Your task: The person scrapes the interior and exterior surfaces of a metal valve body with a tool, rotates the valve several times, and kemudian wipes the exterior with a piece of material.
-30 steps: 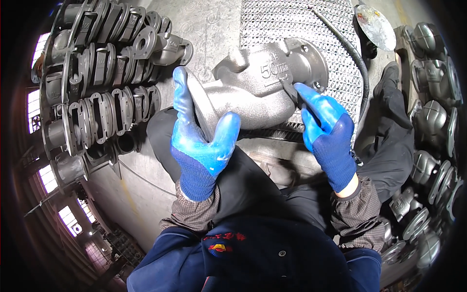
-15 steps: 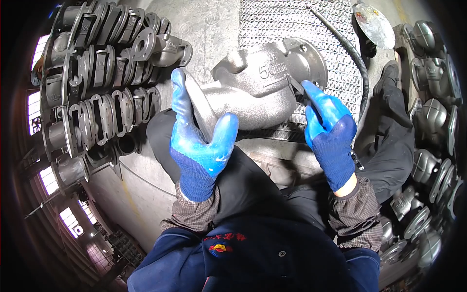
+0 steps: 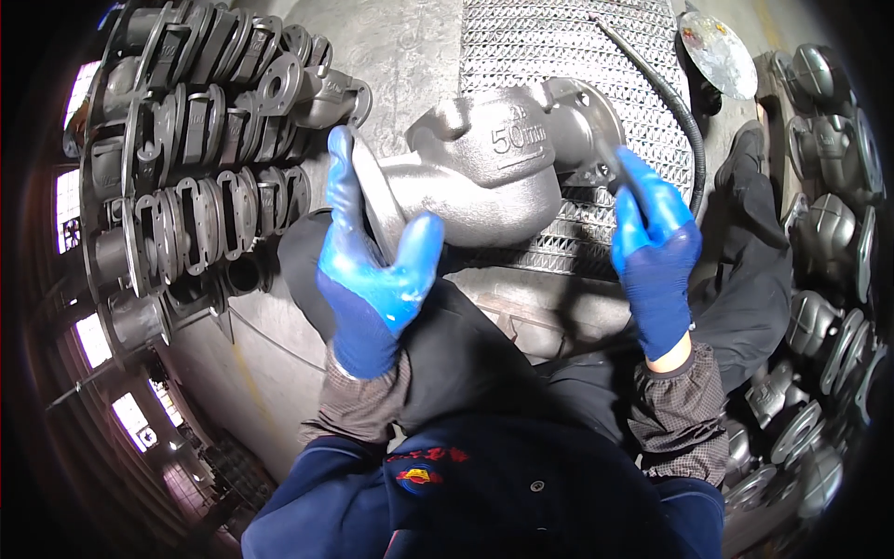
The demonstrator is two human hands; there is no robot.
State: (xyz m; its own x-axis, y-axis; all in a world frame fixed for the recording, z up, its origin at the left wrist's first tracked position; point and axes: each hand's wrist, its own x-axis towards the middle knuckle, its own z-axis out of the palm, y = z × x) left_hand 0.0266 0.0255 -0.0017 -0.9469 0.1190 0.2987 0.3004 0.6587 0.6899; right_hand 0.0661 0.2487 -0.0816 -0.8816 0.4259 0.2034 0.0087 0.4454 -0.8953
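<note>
A grey cast-metal valve body point(image 3: 484, 200) with flanged ends and raised markings rests tilted on a patterned metal grating. My left hand point(image 3: 374, 256), in a blue coated glove, is closed around its near left flange point(image 3: 377, 197), thumb on one side and fingers on the other. In my gloved right hand point(image 3: 656, 238) is a slim dark hand tool point(image 3: 612, 166), blurred, its kind not clear. The tool's tip is at the far right flange point(image 3: 596, 121), close to a bolt hole; whether it touches cannot be made out.
Beneath the casting lies the metal grating point(image 3: 531, 42). A black hose point(image 3: 656, 84) crosses its right side, near a round paint-stained disc point(image 3: 717, 56). Stacked flanged castings point(image 3: 200, 130) stand at the left. More castings point(image 3: 829, 224) line the right, beyond my outstretched leg point(image 3: 745, 242).
My right hand has moved right with the tool, from the raised markings on the body to the far right flange. The casting has shifted slightly; my left hand keeps its grip.
</note>
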